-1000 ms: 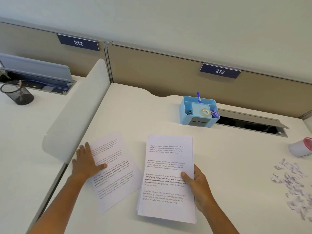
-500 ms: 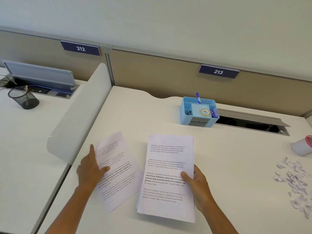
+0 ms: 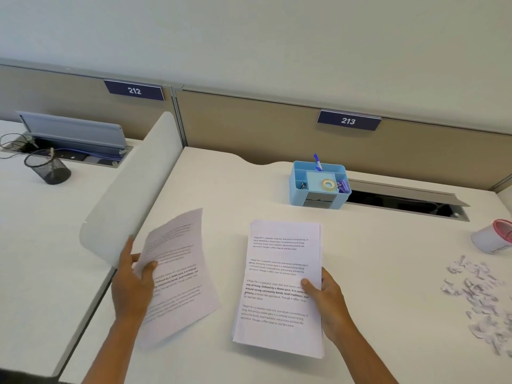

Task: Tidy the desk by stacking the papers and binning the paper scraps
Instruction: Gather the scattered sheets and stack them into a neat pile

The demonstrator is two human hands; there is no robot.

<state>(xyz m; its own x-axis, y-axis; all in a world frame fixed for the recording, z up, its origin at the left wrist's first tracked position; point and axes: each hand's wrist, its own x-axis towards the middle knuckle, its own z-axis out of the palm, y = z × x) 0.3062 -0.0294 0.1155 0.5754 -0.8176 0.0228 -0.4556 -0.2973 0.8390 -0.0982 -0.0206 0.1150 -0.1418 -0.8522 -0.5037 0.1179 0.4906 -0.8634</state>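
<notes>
On a white desk (image 3: 221, 187), the left hand (image 3: 133, 281) pinches a loose sheet (image 3: 177, 275) by its left edge near the desk's left edge. The right hand (image 3: 327, 303) grips the right edge of the paper stack (image 3: 279, 286) at the front centre. Scraps (image 3: 482, 297) lie by the right edge, well apart from both hands.

— What do we have for papers?
— A stack of printed sheets (image 3: 279, 289), edges roughly squared, lying on the white desk with its long side running away from us. Left of it, apart, a single printed sheet (image 3: 177, 275), raised and curling, skewed against the stack.
— And the scraps?
— We note a loose scatter of torn white paper scraps (image 3: 482, 297) at the desk's right edge, well apart from the stack.
</notes>
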